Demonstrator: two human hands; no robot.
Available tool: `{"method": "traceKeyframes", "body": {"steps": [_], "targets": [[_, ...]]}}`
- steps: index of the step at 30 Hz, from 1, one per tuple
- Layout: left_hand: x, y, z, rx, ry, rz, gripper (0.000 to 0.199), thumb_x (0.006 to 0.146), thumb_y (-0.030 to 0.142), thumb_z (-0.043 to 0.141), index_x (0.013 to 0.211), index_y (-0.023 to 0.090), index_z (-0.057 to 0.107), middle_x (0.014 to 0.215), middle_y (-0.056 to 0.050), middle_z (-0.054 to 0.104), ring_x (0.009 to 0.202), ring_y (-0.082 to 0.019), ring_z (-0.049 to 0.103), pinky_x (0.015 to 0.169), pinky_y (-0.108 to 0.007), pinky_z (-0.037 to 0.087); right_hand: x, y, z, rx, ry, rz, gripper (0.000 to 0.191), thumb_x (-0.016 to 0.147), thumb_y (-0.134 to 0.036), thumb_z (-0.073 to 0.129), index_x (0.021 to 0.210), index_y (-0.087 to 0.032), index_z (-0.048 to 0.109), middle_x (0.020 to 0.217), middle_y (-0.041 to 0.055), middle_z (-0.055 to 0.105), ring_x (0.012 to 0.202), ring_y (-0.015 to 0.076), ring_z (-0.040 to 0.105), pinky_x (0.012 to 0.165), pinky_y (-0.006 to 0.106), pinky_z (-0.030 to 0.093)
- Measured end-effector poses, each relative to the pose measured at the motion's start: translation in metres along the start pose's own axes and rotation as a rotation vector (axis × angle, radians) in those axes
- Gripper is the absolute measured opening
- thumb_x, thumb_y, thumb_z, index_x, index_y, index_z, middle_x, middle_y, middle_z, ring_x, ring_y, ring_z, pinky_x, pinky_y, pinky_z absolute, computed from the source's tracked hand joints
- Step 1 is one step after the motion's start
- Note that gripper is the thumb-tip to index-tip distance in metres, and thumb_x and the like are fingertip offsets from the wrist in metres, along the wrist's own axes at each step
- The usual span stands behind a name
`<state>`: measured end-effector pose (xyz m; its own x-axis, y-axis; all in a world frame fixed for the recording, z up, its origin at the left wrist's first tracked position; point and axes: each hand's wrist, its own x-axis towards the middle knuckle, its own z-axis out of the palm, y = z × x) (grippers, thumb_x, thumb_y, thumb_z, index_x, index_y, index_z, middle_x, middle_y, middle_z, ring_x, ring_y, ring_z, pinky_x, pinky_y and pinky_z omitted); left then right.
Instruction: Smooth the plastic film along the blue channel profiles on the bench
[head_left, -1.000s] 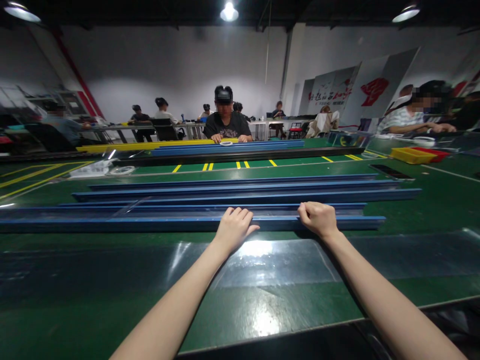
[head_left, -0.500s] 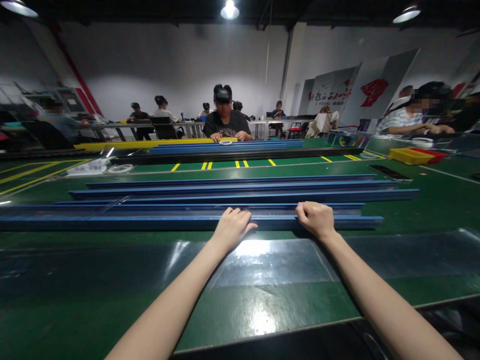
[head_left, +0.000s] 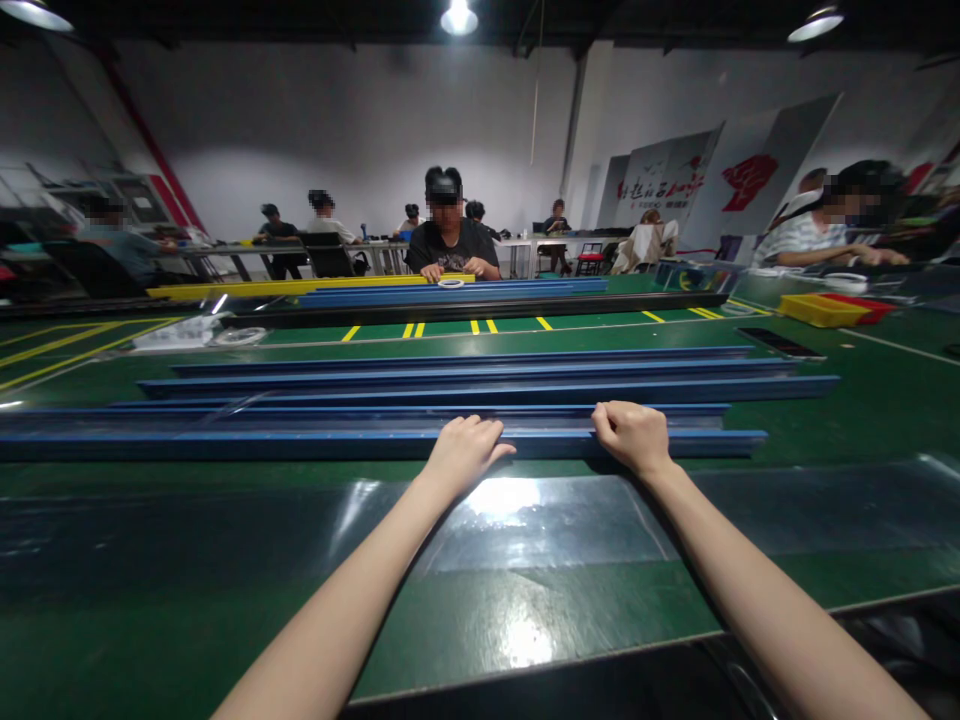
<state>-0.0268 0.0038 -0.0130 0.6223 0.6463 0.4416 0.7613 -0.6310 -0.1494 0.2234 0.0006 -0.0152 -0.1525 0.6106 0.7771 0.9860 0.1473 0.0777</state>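
Observation:
A long blue channel strip (head_left: 285, 446) lies crosswise in front of me, with clear plastic film (head_left: 375, 424) along its inner side. My left hand (head_left: 471, 448) rests over its near edge, fingers curled across the top and thumb pointing right along the front. Farther right, my right hand (head_left: 632, 435) is a closed fist on the same strip; whatever its fingers may hold is hidden. Nearer to me, beneath my forearms, a wide clear plastic sheet (head_left: 555, 520) lies flat and reflects the lamps.
More blue strips (head_left: 487, 380) lie just beyond. Across the green table (head_left: 615, 610), a co-worker (head_left: 454, 250) sits behind blue, black and yellow strips. A phone (head_left: 780, 344), a yellow bin (head_left: 819, 310) and a red bin (head_left: 870, 309) are at the right; a white tape roll (head_left: 240, 337) lies left.
Both hands stay at the same places on the blue strip. The view has shifted only very slightly.

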Motion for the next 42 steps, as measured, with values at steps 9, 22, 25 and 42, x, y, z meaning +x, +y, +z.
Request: {"method": "traceKeyframes", "body": {"steps": [9, 22, 25, 42], "targets": [[0.0011, -0.0004, -0.0022, -0.020, -0.031, -0.024, 0.029, 0.082, 0.045, 0.042, 0.076, 0.018, 0.051, 0.073, -0.002, 0.062, 0.072, -0.016, 0.055, 0.056, -0.025, 0.034, -0.0005, -0.0002, -0.0006, 0.004, -0.002, 0.000, 0.039, 0.077, -0.027, 0.037, 0.041, -0.016, 0.047, 0.044, 0.0014, 0.054, 0.042, 0.0080, 0.043, 0.044, 0.023, 0.018], [0.0001, 0.0006, -0.0014, -0.022, -0.001, -0.081, 0.033, 0.081, 0.050, 0.040, 0.082, 0.018, 0.048, 0.072, -0.002, 0.060, 0.067, -0.016, 0.056, 0.060, -0.025, 0.035, 0.0002, 0.0008, 0.0006, 0.004, 0.014, -0.011, 0.040, 0.077, -0.028, 0.037, 0.040, -0.016, 0.047, 0.042, 0.0013, 0.053, 0.041, 0.0076, 0.043, 0.044, 0.022, 0.018], [0.0002, 0.0011, -0.0033, -0.015, -0.002, -0.085, 0.032, 0.081, 0.049, 0.041, 0.080, 0.018, 0.048, 0.071, -0.002, 0.060, 0.067, -0.016, 0.056, 0.059, -0.025, 0.034, 0.0009, 0.0002, 0.0002, 0.001, 0.011, -0.003, 0.040, 0.077, -0.028, 0.037, 0.040, -0.016, 0.047, 0.043, 0.0015, 0.054, 0.040, 0.0076, 0.043, 0.044, 0.022, 0.018], [-0.0043, 0.0017, -0.0023, 0.035, 0.105, -0.012, 0.031, 0.081, 0.047, 0.044, 0.082, 0.017, 0.050, 0.073, -0.002, 0.060, 0.070, -0.017, 0.053, 0.061, -0.028, 0.031, 0.0013, 0.0085, 0.0019, 0.004, 0.025, -0.064, 0.040, 0.077, -0.026, 0.036, 0.040, -0.016, 0.048, 0.042, 0.0018, 0.053, 0.038, 0.0070, 0.041, 0.043, 0.022, 0.020]]}}
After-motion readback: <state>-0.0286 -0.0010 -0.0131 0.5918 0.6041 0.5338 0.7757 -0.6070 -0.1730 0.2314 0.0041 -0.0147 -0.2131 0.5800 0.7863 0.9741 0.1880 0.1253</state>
